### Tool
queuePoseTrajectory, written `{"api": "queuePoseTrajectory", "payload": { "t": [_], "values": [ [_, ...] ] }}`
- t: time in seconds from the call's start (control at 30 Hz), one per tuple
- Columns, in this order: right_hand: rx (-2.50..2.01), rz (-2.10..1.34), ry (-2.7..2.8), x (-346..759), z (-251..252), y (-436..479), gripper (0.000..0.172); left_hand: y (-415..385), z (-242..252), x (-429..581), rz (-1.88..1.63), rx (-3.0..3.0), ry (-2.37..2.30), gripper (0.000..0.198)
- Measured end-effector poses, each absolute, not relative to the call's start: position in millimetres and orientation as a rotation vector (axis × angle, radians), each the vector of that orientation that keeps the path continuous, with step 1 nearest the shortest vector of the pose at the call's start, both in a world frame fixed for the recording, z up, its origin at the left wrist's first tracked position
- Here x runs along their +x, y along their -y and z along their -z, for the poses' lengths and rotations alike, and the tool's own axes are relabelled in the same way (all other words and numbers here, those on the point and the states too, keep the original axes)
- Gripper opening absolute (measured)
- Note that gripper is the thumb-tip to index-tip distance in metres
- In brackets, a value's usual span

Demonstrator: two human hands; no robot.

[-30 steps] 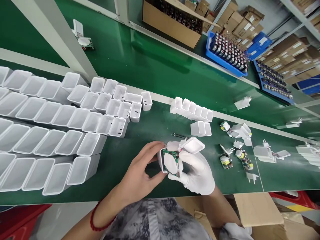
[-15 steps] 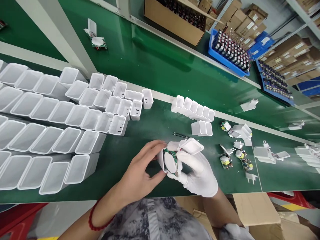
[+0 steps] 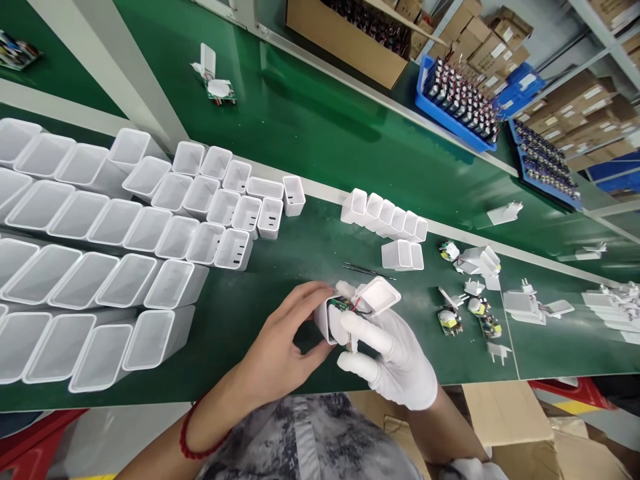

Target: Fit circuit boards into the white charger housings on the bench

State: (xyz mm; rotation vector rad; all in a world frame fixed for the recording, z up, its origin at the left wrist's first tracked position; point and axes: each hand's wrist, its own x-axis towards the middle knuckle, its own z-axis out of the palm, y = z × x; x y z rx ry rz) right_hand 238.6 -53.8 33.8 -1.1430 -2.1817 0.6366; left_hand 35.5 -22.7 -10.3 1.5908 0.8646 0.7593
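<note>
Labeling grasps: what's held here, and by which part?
Left hand grips the white shell by its sides. Gloved right hand presses the board at the shell's open end.

White glove (image 3: pixel 400 363) on right hand: knit cloth, matt. Left hand (image 3: pixel 280 347) bare, wearing red cord bracelet (image 3: pixel 193 440). Charger shell (image 3: pixel 327 320) showing smooth white plastic, slightly glossy; lid (image 3: pixel 380 295) the same. Empty shells (image 3: pixel 100 267) looking semi-translucent white plastic. Table mat (image 3: pixel 300 133) gleaming, smooth green with soft reflections. Tweezers (image 3: pixel 365 270) reading as thin dark metal. Cartons (image 3: pixel 345 40) appearing matt brown cardboard. Trays (image 3: pixel 440 110) showing blue plastic.
</note>
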Motion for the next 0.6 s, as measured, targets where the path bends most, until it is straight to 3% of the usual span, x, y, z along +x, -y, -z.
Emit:
{"api": "queuePoseTrajectory", "payload": {
  "t": [0.2,0.43,0.6],
  "values": [
    [-1.224,-0.622,2.202,236,-30,58,0.066,26,13,40,-0.761,1.543,-0.854,0.058],
    [-1.219,-0.842,1.845,227,-21,65,0.050,28,16,45,-0.779,1.344,-0.824,0.053],
    [-1.246,-0.831,1.804,217,-8,64,0.052,30,17,44,-0.776,1.339,-0.815,0.058]
  ]
}}
